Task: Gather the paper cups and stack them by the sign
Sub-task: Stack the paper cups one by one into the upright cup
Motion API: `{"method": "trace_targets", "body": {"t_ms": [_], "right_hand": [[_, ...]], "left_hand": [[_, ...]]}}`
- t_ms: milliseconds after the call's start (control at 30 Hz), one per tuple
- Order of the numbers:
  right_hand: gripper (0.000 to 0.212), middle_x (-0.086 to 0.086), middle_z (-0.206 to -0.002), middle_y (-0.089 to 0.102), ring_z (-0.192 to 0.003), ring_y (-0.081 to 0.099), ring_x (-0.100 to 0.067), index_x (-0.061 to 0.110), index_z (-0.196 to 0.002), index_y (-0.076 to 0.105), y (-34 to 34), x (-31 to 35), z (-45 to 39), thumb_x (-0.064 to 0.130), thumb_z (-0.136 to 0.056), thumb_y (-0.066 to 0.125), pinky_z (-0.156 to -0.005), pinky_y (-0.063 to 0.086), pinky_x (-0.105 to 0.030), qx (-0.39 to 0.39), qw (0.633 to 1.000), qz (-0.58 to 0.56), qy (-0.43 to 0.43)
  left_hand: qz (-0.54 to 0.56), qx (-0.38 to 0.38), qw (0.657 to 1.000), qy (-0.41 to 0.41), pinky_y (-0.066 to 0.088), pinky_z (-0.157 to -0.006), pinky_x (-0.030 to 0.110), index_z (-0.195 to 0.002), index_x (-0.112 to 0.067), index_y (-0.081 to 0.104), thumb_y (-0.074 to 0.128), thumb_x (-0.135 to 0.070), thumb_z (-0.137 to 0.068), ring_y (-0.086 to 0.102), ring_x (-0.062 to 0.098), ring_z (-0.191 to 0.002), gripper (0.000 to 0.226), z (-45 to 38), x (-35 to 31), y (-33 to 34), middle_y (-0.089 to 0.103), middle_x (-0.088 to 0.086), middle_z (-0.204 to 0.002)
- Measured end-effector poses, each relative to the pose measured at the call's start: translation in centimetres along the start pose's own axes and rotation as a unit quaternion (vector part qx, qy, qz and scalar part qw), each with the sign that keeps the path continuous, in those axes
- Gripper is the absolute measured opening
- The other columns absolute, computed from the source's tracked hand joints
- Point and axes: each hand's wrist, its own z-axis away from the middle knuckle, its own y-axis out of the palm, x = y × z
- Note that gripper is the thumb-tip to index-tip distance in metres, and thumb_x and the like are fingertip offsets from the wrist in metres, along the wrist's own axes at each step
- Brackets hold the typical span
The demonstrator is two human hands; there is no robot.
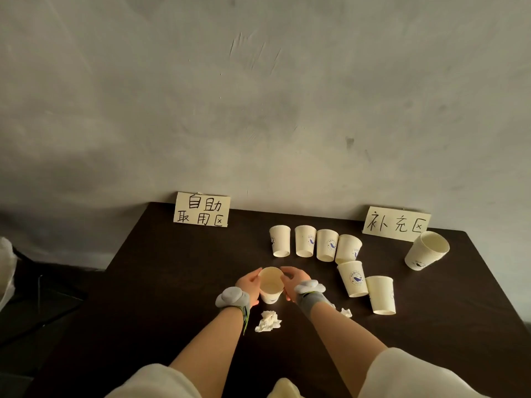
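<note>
Hands meet at the centre of the dark brown bench (pixel 172 282): the left hand (pixel 247 282) and the right hand (pixel 294 281) curl around opposite sides of one upright cream paper cup (pixel 270 284), mouth up, so each grip is closed part-way on the cup wall. Grey padded bands sit on both wrists. Progress is judged to be early. Six loose cream paper cups stand inverted to the right: a row of four cups (pixel 314 244) near the back wall, then two more cups (pixel 366 285) closer to the person. A nested stack of cream paper cups (pixel 426 250) lies tilted at the far right, just in front of the right-hand cream paper sign (pixel 396 224), which reads "补充区". The left-hand cream paper sign (pixel 201 209) reads "自助取用区"; no cups stand beside it. Which sign the task intends cannot be told. Remaining work, by this judgement: collect the six loose cups and the held cup, nest them, and set the stack by the sign. Cups carry a round blue printed emblem; its lettering is too small to read. Crumpled white paper scraps (pixel 267 321) lie near the wrists.
</note>
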Motion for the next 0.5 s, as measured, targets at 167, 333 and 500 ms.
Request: {"method": "trace_targets", "body": {"t_ms": [167,333,500], "right_hand": [[0.030,0.002,-0.054,0.061,-0.050,0.056,-0.015,0.038,-0.114,0.063,0.1,-0.8,-0.2,0.045,-0.091,0.044,-0.069,0.048,-0.030,0.027,0.999,0.015,0.020],[0.046,0.002,-0.063,0.066,-0.072,0.071,-0.024,0.024,-0.072,0.061,-3.7,-0.7,-1.0,0.058,-0.091,0.037,-0.092,0.050,-0.039,-0.016,0.997,0.072,0.024],[0.037,-0.011,-0.122,0.064,-0.115,0.059,-0.032,0.019,-0.122,0.059,-12.0,-3.0,-2.6,0.037,-0.093,0.045,-0.094,0.046,-0.034,-0.127,0.981,0.141,0.051]], "left_hand": [[0.013,0.011,0.999,-0.038,0.046,-0.096,0.047,-0.135,-0.026,0.053,0.042,-0.018,-0.099,0.046,0.038,-0.128,0.038,-1.0,0.2,0.0,0.048,0.011,-0.142],[-0.016,0.006,0.999,-0.028,0.048,-0.098,0.048,-0.135,-0.020,0.053,0.041,-0.011,-0.098,0.046,0.038,-0.128,0.040,-2.0,-0.9,0.6,0.049,0.011,-0.141],[-0.064,-0.019,0.998,0.005,0.049,-0.100,0.049,-0.130,-0.009,0.056,0.040,-0.009,-0.098,0.048,0.039,-0.127,0.036,-3.1,-1.1,1.9,0.052,0.016,-0.136]]}}
